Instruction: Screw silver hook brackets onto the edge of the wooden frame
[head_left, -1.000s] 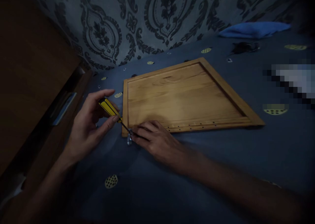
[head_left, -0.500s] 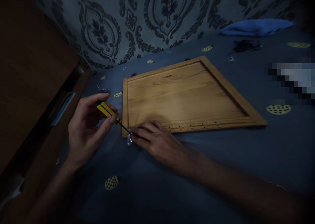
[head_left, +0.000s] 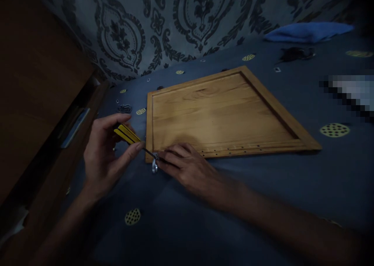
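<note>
A screwdriver (head_left: 127, 134) with a yellow and black handle is in my left hand (head_left: 102, 157), gripped between thumb and fingers. Its thin shaft slopes down to a small silver metal fitting (head_left: 154, 165) at the near left corner of a framed wooden panel (head_left: 210, 114). A curved part of this fitting hangs over the panel's near edge. My right hand (head_left: 189, 166) rests on that edge, its fingertips closed against the fitting beside the screwdriver's tip. Those fingertips partly cover the fitting, and any screw there is too small to make out.
Blue patterned cloth (head_left: 187, 223) lies under the panel. Small dark holes line the panel's near edge. A blue folded cloth (head_left: 308, 32) and a dark object (head_left: 296, 54) lie at the back right. Wooden furniture (head_left: 43, 83) stands at left; a patterned wall (head_left: 163, 20) rises behind.
My left hand has turned the screwdriver handle slightly, and its thumb has slid further along toward the shaft. My right hand stays at the fitting. The view has shifted a little.
</note>
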The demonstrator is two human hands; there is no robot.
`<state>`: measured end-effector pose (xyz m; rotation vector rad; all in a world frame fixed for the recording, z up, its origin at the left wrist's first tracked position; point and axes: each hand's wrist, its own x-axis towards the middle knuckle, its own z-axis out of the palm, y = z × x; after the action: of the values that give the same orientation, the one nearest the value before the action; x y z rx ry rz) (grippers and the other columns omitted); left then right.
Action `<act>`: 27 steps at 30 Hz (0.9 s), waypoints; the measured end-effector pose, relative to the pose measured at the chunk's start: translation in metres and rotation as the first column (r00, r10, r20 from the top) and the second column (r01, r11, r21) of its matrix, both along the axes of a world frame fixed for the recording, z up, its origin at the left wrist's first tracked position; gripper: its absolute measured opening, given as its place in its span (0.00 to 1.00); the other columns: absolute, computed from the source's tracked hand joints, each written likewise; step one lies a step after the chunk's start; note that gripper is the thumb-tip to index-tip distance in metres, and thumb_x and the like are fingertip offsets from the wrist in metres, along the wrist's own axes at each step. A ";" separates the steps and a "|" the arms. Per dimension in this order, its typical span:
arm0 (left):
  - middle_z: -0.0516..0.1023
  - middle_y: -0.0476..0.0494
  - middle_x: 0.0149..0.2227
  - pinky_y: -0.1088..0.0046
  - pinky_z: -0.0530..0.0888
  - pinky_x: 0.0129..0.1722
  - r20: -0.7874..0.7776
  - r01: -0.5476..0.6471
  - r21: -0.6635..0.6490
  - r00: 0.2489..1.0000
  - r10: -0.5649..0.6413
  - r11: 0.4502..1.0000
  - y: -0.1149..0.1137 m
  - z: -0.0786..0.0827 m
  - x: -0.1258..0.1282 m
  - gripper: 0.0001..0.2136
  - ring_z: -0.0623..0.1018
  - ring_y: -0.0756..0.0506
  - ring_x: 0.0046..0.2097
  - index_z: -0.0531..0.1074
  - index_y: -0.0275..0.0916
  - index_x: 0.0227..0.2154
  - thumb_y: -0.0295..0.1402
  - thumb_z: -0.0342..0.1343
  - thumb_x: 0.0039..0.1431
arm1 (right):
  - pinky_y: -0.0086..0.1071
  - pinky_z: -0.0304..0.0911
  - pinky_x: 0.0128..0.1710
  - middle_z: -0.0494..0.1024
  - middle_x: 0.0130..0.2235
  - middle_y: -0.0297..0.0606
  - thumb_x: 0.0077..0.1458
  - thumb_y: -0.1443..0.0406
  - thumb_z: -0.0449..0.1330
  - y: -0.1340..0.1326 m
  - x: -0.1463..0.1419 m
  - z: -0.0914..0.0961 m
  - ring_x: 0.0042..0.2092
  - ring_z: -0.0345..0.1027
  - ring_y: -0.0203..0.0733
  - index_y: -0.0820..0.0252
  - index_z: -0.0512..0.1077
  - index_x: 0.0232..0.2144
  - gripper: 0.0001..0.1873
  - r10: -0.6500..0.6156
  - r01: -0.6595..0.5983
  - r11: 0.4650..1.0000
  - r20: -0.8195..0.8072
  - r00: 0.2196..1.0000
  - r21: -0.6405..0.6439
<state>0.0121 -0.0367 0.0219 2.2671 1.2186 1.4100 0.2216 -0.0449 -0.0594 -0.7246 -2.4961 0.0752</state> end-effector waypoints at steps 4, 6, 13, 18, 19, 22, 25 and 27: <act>0.76 0.47 0.41 0.67 0.82 0.36 0.044 0.006 -0.020 0.999 -0.005 1.000 -0.001 0.004 0.002 0.20 0.79 0.44 0.41 0.76 0.50 0.51 0.31 0.71 0.56 | 0.44 0.65 0.51 0.81 0.52 0.43 0.72 0.68 0.53 0.001 -0.001 -0.003 0.51 0.69 0.48 0.65 0.75 0.54 0.14 0.005 -0.004 1.000 -0.010 1.000 0.022; 0.77 0.49 0.39 0.68 0.83 0.39 0.084 0.052 -0.087 0.995 -0.045 0.995 -0.001 0.007 0.004 0.21 0.81 0.45 0.41 0.75 0.48 0.52 0.29 0.69 0.57 | 0.44 0.65 0.51 0.82 0.51 0.44 0.72 0.68 0.53 0.001 -0.001 -0.004 0.50 0.69 0.48 0.66 0.75 0.52 0.14 0.000 0.001 0.999 -0.031 1.000 0.034; 0.78 0.48 0.40 0.70 0.82 0.37 0.095 0.030 -0.049 0.995 -0.025 0.998 0.000 0.004 0.001 0.20 0.80 0.44 0.42 0.77 0.48 0.50 0.28 0.70 0.55 | 0.43 0.65 0.50 0.81 0.52 0.42 0.73 0.68 0.50 0.000 -0.001 -0.001 0.50 0.69 0.47 0.65 0.75 0.53 0.16 -0.002 0.002 1.000 -0.005 1.000 0.018; 0.78 0.47 0.43 0.71 0.82 0.36 0.105 0.032 -0.088 0.994 -0.023 0.996 -0.001 0.008 0.001 0.21 0.80 0.45 0.42 0.78 0.48 0.51 0.27 0.70 0.55 | 0.44 0.65 0.51 0.82 0.51 0.44 0.72 0.69 0.51 0.000 0.000 -0.001 0.51 0.68 0.48 0.66 0.75 0.53 0.16 0.007 -0.007 1.000 -0.014 1.000 0.003; 0.79 0.47 0.42 0.71 0.82 0.38 0.116 0.052 -0.111 0.992 -0.039 0.992 -0.001 0.009 0.001 0.21 0.81 0.45 0.41 0.77 0.47 0.52 0.27 0.69 0.56 | 0.44 0.65 0.51 0.81 0.51 0.44 0.72 0.69 0.51 0.000 0.000 -0.001 0.51 0.68 0.48 0.66 0.75 0.53 0.16 0.006 -0.006 1.000 -0.010 1.000 -0.005; 0.80 0.47 0.39 0.71 0.82 0.38 0.112 0.071 -0.119 0.992 -0.058 0.990 -0.001 0.009 0.002 0.18 0.81 0.46 0.40 0.77 0.46 0.52 0.27 0.68 0.59 | 0.44 0.65 0.51 0.81 0.51 0.45 0.73 0.69 0.50 -0.001 0.000 0.002 0.51 0.68 0.48 0.65 0.76 0.52 0.16 -0.004 0.005 1.000 0.003 1.000 -0.008; 0.79 0.47 0.40 0.72 0.82 0.35 0.082 0.017 -0.024 0.997 -0.015 1.000 -0.001 0.007 0.002 0.18 0.81 0.45 0.41 0.79 0.46 0.48 0.28 0.71 0.54 | 0.42 0.65 0.51 0.81 0.52 0.43 0.73 0.69 0.50 -0.001 0.001 0.004 0.52 0.68 0.47 0.64 0.74 0.54 0.16 -0.007 0.007 1.000 0.022 1.000 -0.017; 0.79 0.47 0.41 0.73 0.82 0.35 0.078 -0.014 0.000 0.997 0.013 1.000 0.000 0.007 0.001 0.18 0.81 0.45 0.42 0.80 0.46 0.47 0.28 0.73 0.52 | 0.42 0.65 0.52 0.81 0.52 0.42 0.73 0.69 0.49 -0.002 0.001 0.004 0.52 0.68 0.46 0.63 0.74 0.55 0.16 -0.007 0.008 1.000 0.036 0.999 -0.020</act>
<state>0.0136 -0.0372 0.0294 2.1857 1.2118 1.4893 0.2226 -0.0464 -0.0559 -0.7500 -2.5298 0.0857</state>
